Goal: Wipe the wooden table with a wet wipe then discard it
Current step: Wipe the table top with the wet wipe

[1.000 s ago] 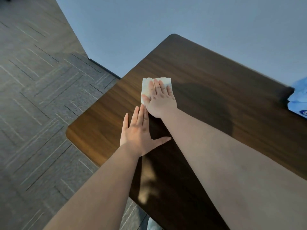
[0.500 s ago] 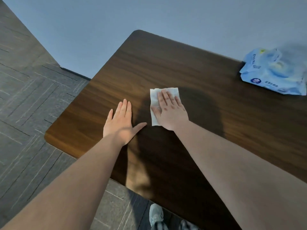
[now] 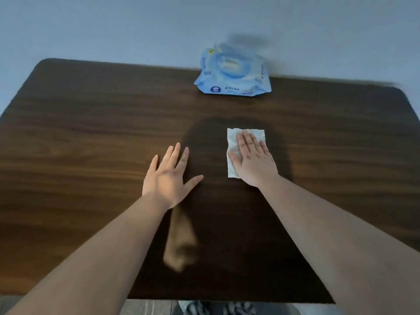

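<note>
A dark wooden table (image 3: pixel 79 137) fills most of the view. A white wet wipe (image 3: pixel 234 144) lies flat near the table's middle. My right hand (image 3: pixel 253 161) presses flat on the wipe with its fingers stretched out and covers its right half. My left hand (image 3: pixel 169 177) rests palm down on the bare wood to the left of the wipe, fingers spread, holding nothing.
A blue pack of wet wipes (image 3: pixel 234 73) sits at the table's far edge against a pale wall (image 3: pixel 113 26). The table's near edge is at the bottom, with grey floor and a shoe (image 3: pixel 216 308) just below it.
The view has swung right, so the whole table and the wipes pack are now in sight. My right hand has slid the wipe rightward, away from my left hand.
</note>
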Tool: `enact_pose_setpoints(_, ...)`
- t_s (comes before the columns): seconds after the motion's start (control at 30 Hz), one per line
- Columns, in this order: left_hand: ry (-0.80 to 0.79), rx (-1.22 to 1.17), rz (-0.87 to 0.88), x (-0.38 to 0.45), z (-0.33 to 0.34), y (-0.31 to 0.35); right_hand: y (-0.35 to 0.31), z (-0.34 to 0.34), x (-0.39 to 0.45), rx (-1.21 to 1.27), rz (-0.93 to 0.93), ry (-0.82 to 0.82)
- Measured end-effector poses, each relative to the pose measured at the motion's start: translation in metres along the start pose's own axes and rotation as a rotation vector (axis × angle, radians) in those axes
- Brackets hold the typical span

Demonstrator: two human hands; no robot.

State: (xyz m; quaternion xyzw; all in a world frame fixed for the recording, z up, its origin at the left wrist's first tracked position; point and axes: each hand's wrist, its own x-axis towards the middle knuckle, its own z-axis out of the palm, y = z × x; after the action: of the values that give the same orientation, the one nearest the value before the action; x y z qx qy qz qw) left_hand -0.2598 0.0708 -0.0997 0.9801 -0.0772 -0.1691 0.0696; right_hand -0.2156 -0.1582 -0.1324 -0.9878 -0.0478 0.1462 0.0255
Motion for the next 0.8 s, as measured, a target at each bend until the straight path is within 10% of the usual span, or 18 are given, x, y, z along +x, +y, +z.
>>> enact_pose_setpoints(0.47,-0.091,0.099,0.33,0.071,0.014,0.233,0.289,0.004,-0.088,0.108,0.467,0.018)
enact_pose_setpoints(0.8,-0.11,0.226,0.295,0.082,0.044,0.273,0.354,0.006,-0.109,0.137,0.596,0.041)
